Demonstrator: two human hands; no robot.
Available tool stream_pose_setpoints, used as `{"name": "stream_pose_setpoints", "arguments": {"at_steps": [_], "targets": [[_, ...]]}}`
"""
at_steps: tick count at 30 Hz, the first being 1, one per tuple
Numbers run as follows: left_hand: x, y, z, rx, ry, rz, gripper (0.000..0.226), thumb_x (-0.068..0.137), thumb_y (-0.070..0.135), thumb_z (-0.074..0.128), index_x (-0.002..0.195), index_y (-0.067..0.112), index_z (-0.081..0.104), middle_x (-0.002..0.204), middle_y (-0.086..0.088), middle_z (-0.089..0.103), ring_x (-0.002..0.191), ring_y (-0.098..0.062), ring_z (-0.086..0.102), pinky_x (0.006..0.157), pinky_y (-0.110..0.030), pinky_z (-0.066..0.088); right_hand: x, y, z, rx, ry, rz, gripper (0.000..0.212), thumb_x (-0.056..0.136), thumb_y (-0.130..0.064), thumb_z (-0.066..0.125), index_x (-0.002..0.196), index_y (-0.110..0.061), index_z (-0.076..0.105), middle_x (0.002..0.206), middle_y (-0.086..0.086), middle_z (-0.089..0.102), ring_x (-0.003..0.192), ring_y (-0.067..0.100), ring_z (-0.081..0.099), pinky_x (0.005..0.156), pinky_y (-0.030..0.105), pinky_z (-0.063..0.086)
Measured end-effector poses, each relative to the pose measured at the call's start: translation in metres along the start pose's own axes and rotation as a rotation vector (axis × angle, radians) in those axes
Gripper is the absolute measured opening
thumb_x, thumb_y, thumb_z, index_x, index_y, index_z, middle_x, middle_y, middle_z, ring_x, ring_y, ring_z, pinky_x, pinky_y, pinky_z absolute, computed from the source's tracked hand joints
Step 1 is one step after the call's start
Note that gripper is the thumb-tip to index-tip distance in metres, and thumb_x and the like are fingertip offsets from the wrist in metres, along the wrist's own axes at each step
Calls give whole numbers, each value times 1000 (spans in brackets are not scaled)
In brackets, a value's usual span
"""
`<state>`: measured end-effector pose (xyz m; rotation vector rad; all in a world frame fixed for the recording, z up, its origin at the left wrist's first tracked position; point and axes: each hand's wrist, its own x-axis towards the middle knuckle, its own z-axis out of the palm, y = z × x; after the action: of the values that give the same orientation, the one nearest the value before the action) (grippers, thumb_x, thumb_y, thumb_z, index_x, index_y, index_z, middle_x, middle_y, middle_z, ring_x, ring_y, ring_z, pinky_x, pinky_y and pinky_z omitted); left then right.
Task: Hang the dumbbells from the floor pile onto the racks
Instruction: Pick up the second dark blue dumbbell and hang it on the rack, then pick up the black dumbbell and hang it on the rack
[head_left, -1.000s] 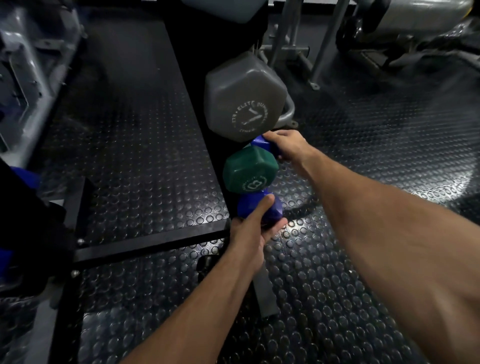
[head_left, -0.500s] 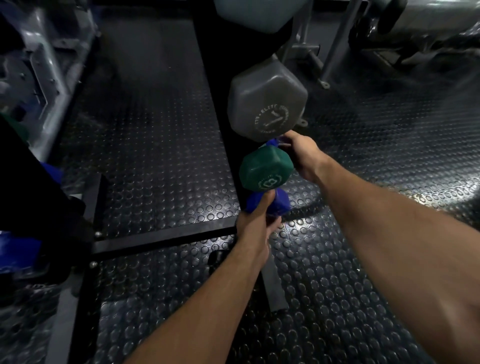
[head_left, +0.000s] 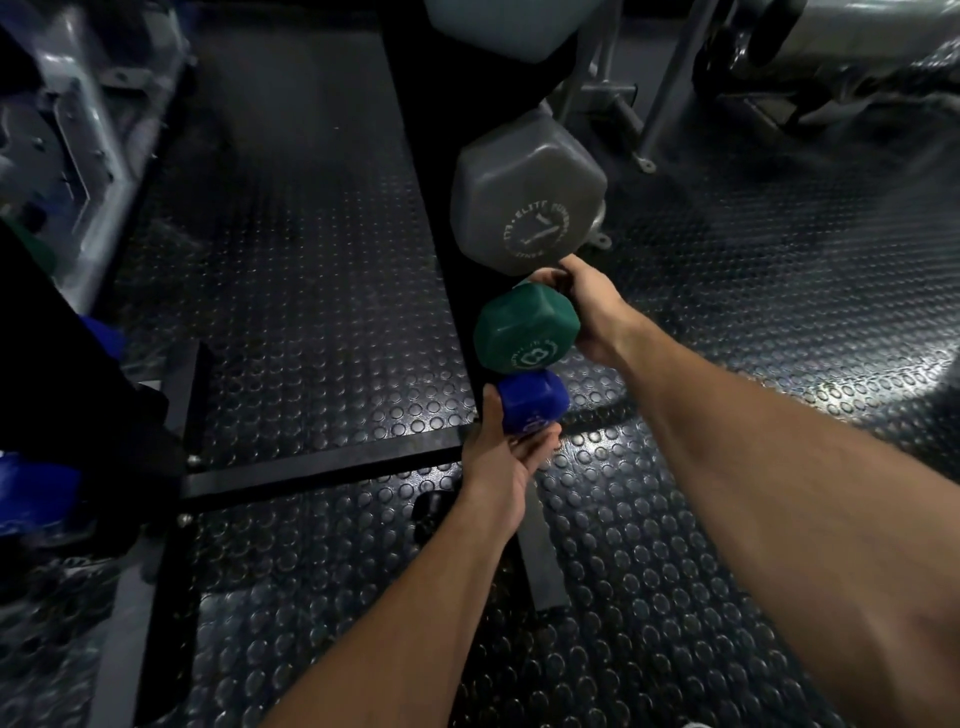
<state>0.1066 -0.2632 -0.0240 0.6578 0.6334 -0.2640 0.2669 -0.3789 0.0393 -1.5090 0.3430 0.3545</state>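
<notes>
A black upright rack (head_left: 415, 130) carries three dumbbells in a column: a large grey one (head_left: 524, 192) on top, a green one (head_left: 524, 330) in the middle, a small blue one (head_left: 530, 400) at the bottom. My left hand (head_left: 501, 462) cups the blue dumbbell's near head, thumb on its left side and fingers under it. My right hand (head_left: 592, 312) reaches behind the green dumbbell, its fingers curled between the grey and green heads. What those fingers hold is hidden.
Studded black rubber matting (head_left: 701, 519) covers the floor. The rack's black base bars (head_left: 322, 467) run across the floor. Grey machine frames (head_left: 78, 130) stand at far left and back right. Blue weights (head_left: 36, 493) sit in shadow at the left edge.
The view has shifted so the rack sits further right. My left hand has slid from the blue dumbbell's front to cup it from below. The blue head behind the green dumbbell is no longer visible.
</notes>
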Motion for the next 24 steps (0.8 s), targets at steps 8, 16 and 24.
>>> {"name": "stream_pose_setpoints", "arguments": {"at_steps": [8, 16, 24], "targets": [[-3, 11, -17, 306, 47, 68, 50, 96, 49, 60, 125, 7, 59, 115, -17, 74, 103, -30, 74, 98, -45, 57, -29, 26, -3, -5, 105, -68, 56, 97, -60, 49, 128, -19, 71, 121, 4, 75, 111, 19, 69, 99, 40, 49], [-32, 18, -87, 964, 215, 253, 37, 99, 54, 56, 118, 23, 61, 109, 12, 64, 109, -14, 61, 90, -28, 41, -108, 143, -12, -20, 411, 102, 38, 108, -38, 46, 133, -14, 62, 123, 7, 69, 114, 22, 64, 100, 40, 51], [-56, -19, -201, 1260, 361, -44, 120, 52, 81, 76, 143, 9, 46, 137, -8, 57, 122, -29, 58, 102, -44, 51, -144, 250, 36, -461, 203, 258, 23, 96, -38, 68, 111, -22, 72, 104, 0, 76, 99, 19, 71, 89, 33, 56]]}}
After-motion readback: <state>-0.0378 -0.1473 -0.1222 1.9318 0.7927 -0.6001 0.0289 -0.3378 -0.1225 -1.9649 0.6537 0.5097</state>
